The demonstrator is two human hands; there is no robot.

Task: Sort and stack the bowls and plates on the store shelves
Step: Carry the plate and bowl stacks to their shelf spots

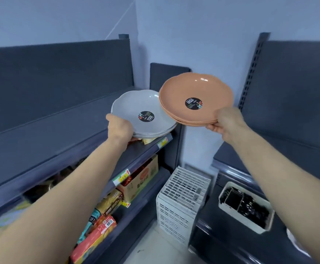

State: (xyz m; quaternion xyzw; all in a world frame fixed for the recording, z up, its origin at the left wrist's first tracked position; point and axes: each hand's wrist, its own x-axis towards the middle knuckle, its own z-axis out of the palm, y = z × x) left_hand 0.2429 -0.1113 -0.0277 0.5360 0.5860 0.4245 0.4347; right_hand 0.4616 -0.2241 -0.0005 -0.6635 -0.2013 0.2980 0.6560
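We judge the sorting by colour well along, our left hand (120, 128) curled round the near rim of the grey plates (142, 113) at the right end of the top shelf (60, 134), our right hand (227, 121) gripping the orange plates (195, 98) aloft just beside them, neither stack set down for good, no bowls in sight.

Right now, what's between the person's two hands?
In the head view, only the plates they hold: grey plates in the left hand, orange plates in the right hand, orange rim overlapping grey.
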